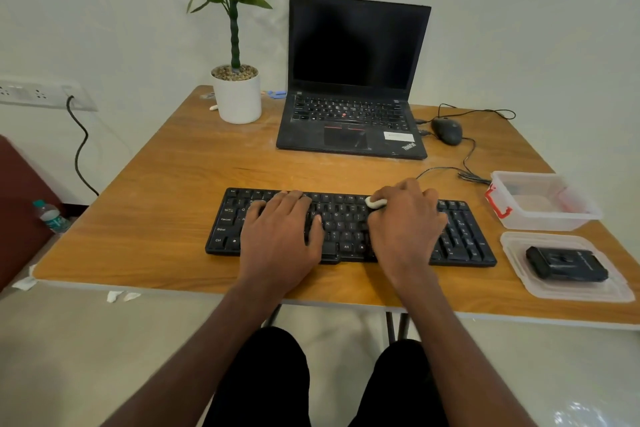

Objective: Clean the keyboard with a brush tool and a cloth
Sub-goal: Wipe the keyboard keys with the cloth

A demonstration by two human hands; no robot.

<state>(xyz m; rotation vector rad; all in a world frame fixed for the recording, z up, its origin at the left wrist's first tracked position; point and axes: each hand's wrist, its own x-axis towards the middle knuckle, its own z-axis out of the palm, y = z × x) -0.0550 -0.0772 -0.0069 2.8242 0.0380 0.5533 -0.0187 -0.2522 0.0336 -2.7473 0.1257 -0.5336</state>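
Note:
A black keyboard [349, 230] lies flat near the front edge of the wooden table [162, 191]. My left hand [280, 229] rests on its left half with fingers spread flat over the keys. My right hand [407, 218] lies over the right half, its fingers curled round a small white object [375, 203] that pokes out at the thumb side against the upper key rows. I cannot tell whether it is a cloth or a brush.
A clear plastic box with a red latch [543, 201] stands right of the keyboard; its lid [568, 269] carries a black case in front. Behind are an open laptop [353, 80], a wired mouse [446, 130] and a potted plant [237, 94].

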